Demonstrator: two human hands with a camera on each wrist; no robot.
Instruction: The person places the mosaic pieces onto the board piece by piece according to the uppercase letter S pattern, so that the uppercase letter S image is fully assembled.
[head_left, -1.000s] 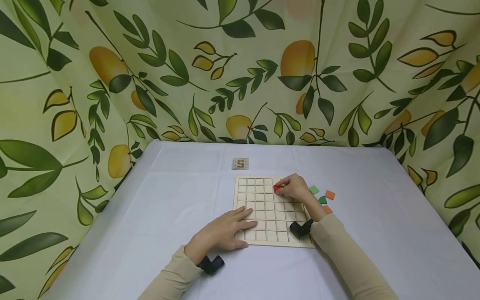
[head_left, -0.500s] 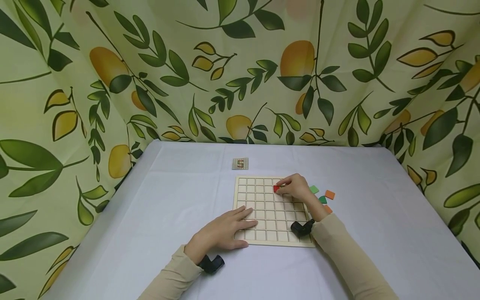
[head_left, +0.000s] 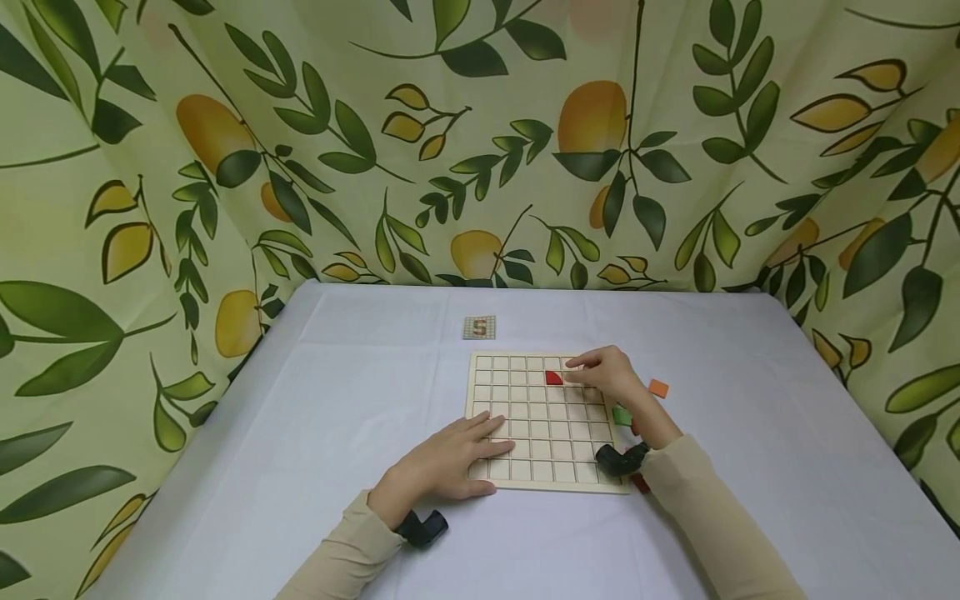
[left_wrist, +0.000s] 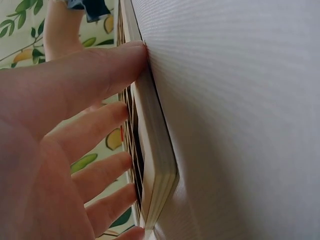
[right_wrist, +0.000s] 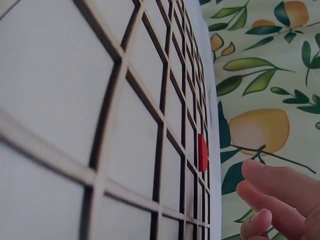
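Observation:
A wooden grid board [head_left: 534,432] lies on the white table. One red quarter-round tile [head_left: 553,378] sits in a cell of its second row from the far edge; the right wrist view shows the same red tile [right_wrist: 202,152]. Just to the right of it, my right hand [head_left: 611,375] hovers above the board with loosely bent fingers and nothing between them. My left hand [head_left: 457,458] rests flat on the board's near left part, fingers spread. In the left wrist view its thumb [left_wrist: 112,65] touches the board's edge.
A small patterned card [head_left: 480,327] lies beyond the board. To the board's right are an orange tile [head_left: 658,388], a green tile [head_left: 622,416] and red tiles [head_left: 640,482], partly hidden by my right arm. A leafy curtain [head_left: 480,167] hangs behind the table.
My right hand has let go of the red tile, which stays in its cell, and has moved right. Tiles beside the board have become covered or uncovered by the arm. My left hand stays put.

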